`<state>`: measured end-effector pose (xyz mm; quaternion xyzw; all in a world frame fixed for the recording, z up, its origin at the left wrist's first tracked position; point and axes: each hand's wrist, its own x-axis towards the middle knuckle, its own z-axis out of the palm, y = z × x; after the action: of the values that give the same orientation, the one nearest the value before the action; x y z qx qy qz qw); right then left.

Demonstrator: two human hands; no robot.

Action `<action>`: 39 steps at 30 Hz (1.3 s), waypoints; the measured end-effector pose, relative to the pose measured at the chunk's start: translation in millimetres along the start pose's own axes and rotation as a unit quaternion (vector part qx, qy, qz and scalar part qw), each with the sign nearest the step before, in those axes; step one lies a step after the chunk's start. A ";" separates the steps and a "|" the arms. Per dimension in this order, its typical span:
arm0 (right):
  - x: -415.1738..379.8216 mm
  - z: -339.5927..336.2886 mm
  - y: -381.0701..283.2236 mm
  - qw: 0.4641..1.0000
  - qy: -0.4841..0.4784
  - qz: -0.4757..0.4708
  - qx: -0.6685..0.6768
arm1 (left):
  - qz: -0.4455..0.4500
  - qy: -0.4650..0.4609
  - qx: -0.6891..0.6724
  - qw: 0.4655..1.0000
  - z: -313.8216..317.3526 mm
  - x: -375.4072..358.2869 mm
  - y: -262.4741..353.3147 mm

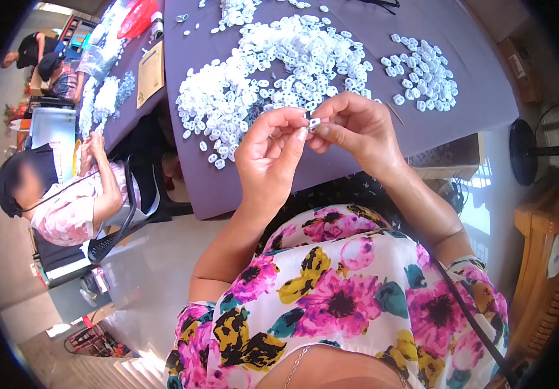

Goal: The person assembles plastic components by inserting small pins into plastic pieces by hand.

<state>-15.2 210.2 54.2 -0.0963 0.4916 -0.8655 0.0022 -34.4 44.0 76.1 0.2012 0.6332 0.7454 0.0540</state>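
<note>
Both hands meet over the near part of the grey-covered table. A small white piece (314, 122) with a dark opening sits between their fingertips. My left hand (273, 152) pinches at its left side with thumb and index finger. From the right, my right hand (357, 129) pinches the same piece, its fingers curled. Just beyond the hands spreads a large pile of similar white pieces (221, 91), each with dark holes. A smaller group of white pieces (425, 71) lies to the right. Near my right hand rests a thin brown stick (395, 113).
At the left, a seated person (78, 201) in a dark cap works at another table, with two more people farther back. A brown clipboard-like board (150, 75) and a red dish (138, 18) lie there. A wooden chair (542, 259) stands at the right.
</note>
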 end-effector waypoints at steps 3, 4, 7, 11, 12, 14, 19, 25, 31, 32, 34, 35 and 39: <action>-0.9 -0.3 -0.1 1.000 0.003 0.010 -0.003 | 0.007 0.004 0.011 1.000 -1.2 0.2 -1.1; -0.8 -0.3 0.1 1.000 0.003 0.011 -0.003 | 0.005 0.007 0.006 1.000 -1.3 0.5 -1.6; -0.4 0.0 0.7 1.000 0.004 0.009 -0.003 | 0.002 0.008 0.002 1.000 -1.0 0.7 -2.1; 0.0 0.1 2.6 1.000 0.009 0.013 0.000 | -0.002 0.004 0.000 1.000 -1.8 1.1 -5.0; 0.3 -0.1 3.4 1.000 0.009 0.011 -0.001 | -0.003 0.004 -0.001 1.000 -1.9 1.2 -5.5; 0.9 0.2 2.4 1.000 0.011 0.010 -0.007 | -0.007 0.014 -0.004 1.000 -2.1 2.3 -6.0; -2.1 2.4 6.8 1.000 0.015 0.004 -0.016 | -0.005 0.017 0.003 1.000 -3.9 -1.1 -8.2; -1.8 3.3 5.9 1.000 0.018 -0.004 -0.019 | -0.009 0.012 -0.005 1.000 -4.9 -1.6 -9.0; -1.7 4.7 8.3 0.999 0.031 0.008 -0.031 | -0.011 0.018 0.003 1.000 -4.0 -2.2 -8.8; -2.0 4.3 8.2 0.999 0.030 -0.001 -0.033 | -0.010 0.020 0.006 1.000 -4.0 -2.0 -8.9; -2.4 3.5 8.5 0.999 0.027 -0.010 -0.034 | -0.008 0.018 0.010 1.000 -5.6 -1.6 -8.8; -1.7 3.0 7.6 0.999 0.026 -0.008 -0.042 | -0.008 0.015 0.013 1.000 -5.9 -0.6 -8.0; -2.9 4.2 9.8 0.999 0.025 -0.008 -0.045 | -0.009 0.016 0.003 1.000 -5.3 -4.3 -10.2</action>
<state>-12.5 201.9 47.5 -0.0787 0.5288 -0.8448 -0.0207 -34.2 39.7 64.6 0.1833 0.6380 0.7463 0.0499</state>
